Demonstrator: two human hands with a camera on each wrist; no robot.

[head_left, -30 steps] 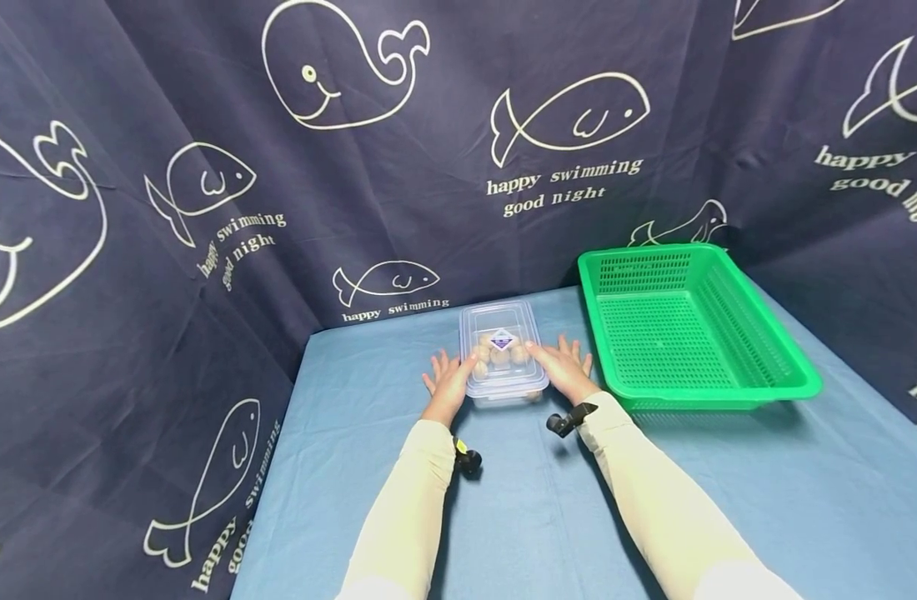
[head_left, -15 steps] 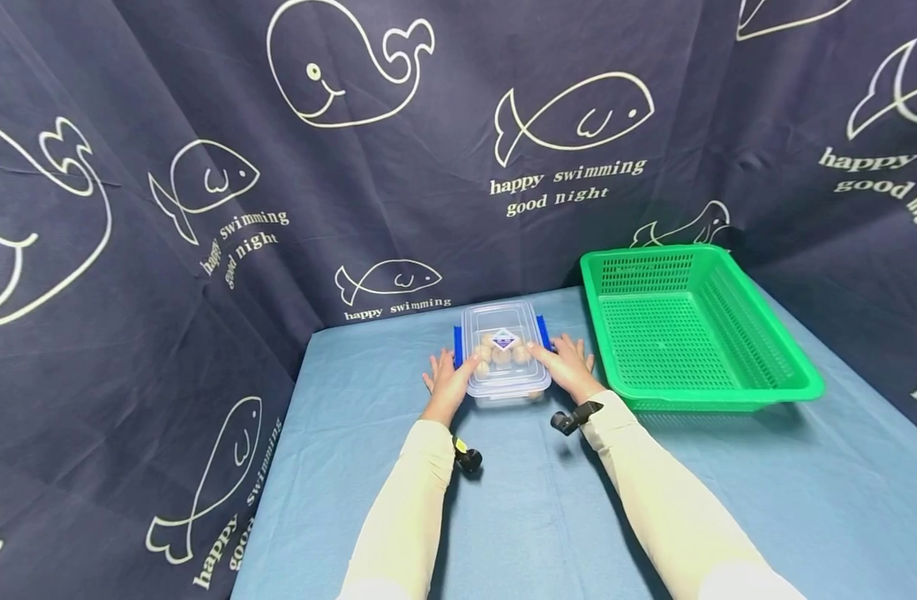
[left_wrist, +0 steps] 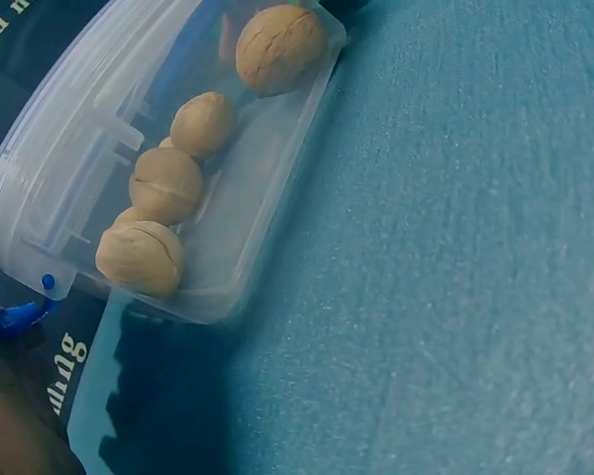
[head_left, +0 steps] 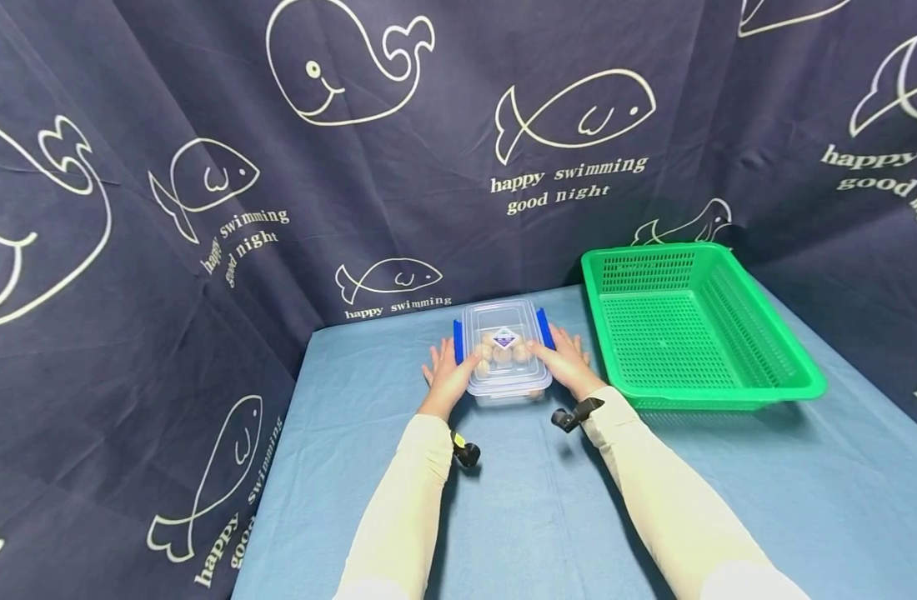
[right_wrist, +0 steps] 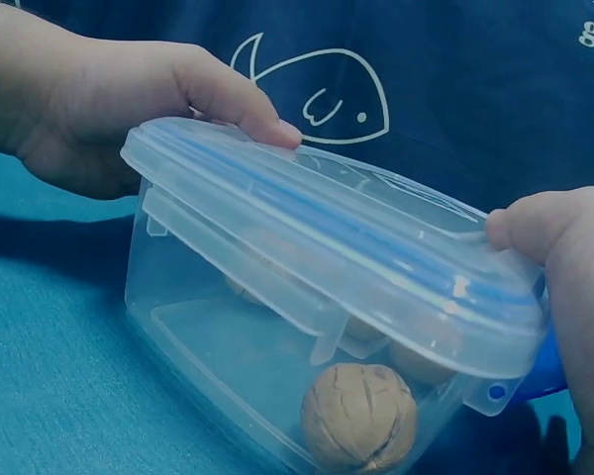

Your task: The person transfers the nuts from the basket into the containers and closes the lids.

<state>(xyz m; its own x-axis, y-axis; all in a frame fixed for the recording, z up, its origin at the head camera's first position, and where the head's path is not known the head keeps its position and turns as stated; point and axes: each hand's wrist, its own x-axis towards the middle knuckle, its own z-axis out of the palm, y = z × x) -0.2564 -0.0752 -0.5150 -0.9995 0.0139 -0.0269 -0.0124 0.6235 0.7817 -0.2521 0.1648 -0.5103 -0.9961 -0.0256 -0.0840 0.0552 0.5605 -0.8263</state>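
A clear lidded food container (head_left: 501,387) with walnuts (left_wrist: 166,185) inside stands on the blue cloth; a diamond label (head_left: 506,337) is on its lid. Blue side latches (head_left: 458,342) stick out to both sides. My left hand (head_left: 448,379) is at its left side, thumb on the lid and fingers spread outward by the latch. On the other side, my right hand (head_left: 567,362) lies likewise, thumb on the lid. In the right wrist view, both thumbs touch the lid's top; the left hand's fingers are largely hidden behind the container.
A green perforated basket (head_left: 729,394) stands to the right of the container, close to my right hand. Behind and to the left hangs a dark curtain (head_left: 458,225) with white fish and whale drawings. Blue cloth (head_left: 503,500) covers the table.
A second ago no blue latches showed; half a second ago both stuck out from the container's sides, as now. My thumbs stay on the lid, and my fingers have shifted slightly beside the latches.
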